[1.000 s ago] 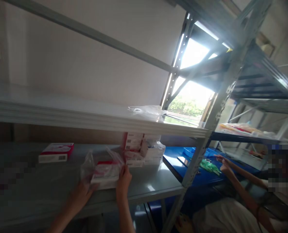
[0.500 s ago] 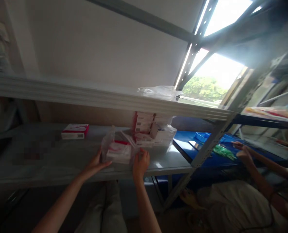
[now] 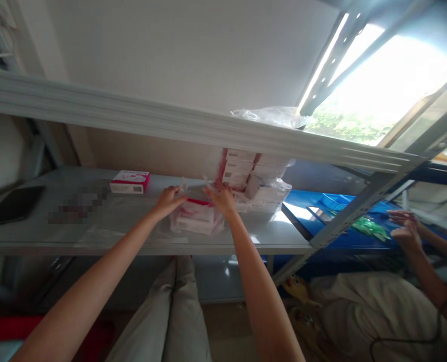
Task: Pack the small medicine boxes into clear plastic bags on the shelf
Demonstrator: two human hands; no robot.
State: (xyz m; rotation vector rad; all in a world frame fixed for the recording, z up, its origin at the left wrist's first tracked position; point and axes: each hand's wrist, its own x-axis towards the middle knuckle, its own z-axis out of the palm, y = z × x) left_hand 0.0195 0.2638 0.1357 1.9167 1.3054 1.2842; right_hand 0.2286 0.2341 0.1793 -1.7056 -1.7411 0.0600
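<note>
A clear plastic bag (image 3: pixel 218 224) with white and red boxes (image 3: pixel 196 216) inside lies near the front edge of the grey shelf (image 3: pixel 132 236). My left hand (image 3: pixel 168 202) pinches the bag's upper left corner. At the upper right part of the bag's mouth, my right hand (image 3: pixel 223 198) grips the film between thumb and fingers. The boxes sit between and below both hands. Just behind my right hand are stacked white and red boxes (image 3: pixel 240 168), some wrapped in clear plastic.
A single white and red box (image 3: pixel 129 182) stands left of the bag. A dark flat tablet-like object (image 3: pixel 14 205) lies at far left. Above runs a shelf beam (image 3: pixel 170 123) with crumpled plastic (image 3: pixel 270 116). To the right, a co-worker's hands (image 3: pixel 406 229) are over a blue table (image 3: pixel 302 198).
Both hands have moved from the bag's lower sides up to its mouth at the back. The bag's upright film has come down closer around the boxes. My view has tilted and shifted.
</note>
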